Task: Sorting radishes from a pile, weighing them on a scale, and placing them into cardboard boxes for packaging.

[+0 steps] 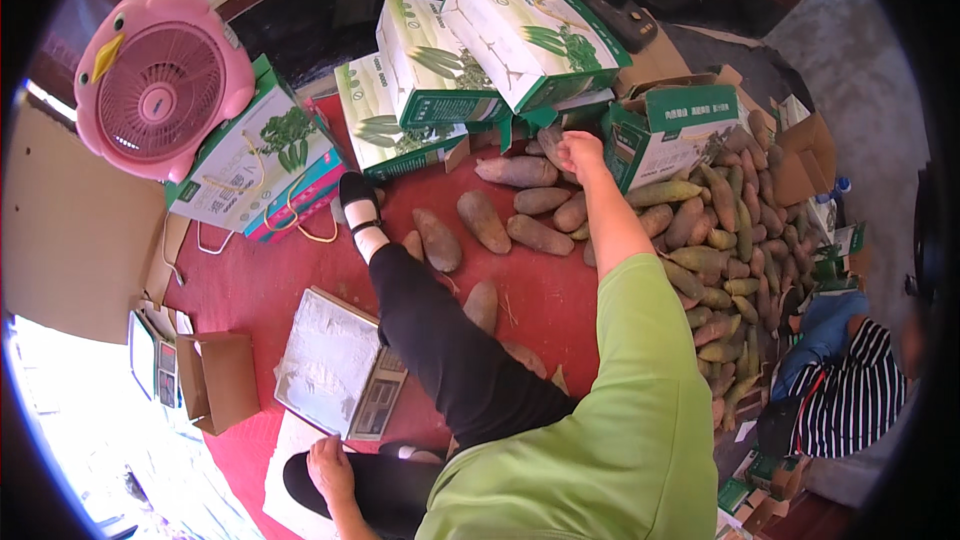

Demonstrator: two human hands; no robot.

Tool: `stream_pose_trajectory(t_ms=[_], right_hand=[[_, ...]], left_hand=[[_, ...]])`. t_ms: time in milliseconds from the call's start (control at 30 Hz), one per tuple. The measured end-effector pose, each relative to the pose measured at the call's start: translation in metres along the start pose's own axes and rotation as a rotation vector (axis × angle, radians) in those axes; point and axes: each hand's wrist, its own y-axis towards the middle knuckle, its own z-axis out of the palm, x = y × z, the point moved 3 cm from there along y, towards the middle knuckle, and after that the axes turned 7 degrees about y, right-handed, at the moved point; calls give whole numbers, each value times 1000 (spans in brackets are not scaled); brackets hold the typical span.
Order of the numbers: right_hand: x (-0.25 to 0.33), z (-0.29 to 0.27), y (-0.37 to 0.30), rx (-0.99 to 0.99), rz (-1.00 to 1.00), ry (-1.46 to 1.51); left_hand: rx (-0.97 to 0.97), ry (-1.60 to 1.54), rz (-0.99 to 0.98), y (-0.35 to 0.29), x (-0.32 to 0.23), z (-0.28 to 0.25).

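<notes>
My right hand [580,154] reaches forward with its fingers closed on one end of a brownish-purple radish [550,144], beside the white-and-green cartons. Several more radishes, such as a long pale one [516,172] and a plump one [484,221], lie loose on the red mat [540,305] below that arm. Down at the lower left, my left hand [331,470] rests by my black-trousered leg, holding nothing that I can see, its fingers loosely bent. Just ahead of it stands a flat weighing scale [328,360] with a pale, smeared top.
A big heap of radishes [740,270] spreads at the right, against an open carton [672,140]. Stacked printed cartons [530,35] stand at the back. A pink fan [155,80] sits on cartons at the left, above a small brown box [217,380]. Another person's striped clothing [850,390] shows far right.
</notes>
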Motion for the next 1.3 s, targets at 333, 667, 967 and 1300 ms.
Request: stream_pose_trajectory(t_ms=[333, 667, 967, 1300], right_hand=[[36, -11, 101, -138, -56, 202], [38, -5, 165, -150, -48, 373], [38, -2, 171, -276, -121, 582], [82, 15, 110, -23, -118, 894]], left_hand=[[113, 106, -41, 9, 0, 1], [184, 166, -71, 22, -8, -4], [174, 167, -59, 19, -5, -6], [134, 111, -35, 18, -2, -2]])
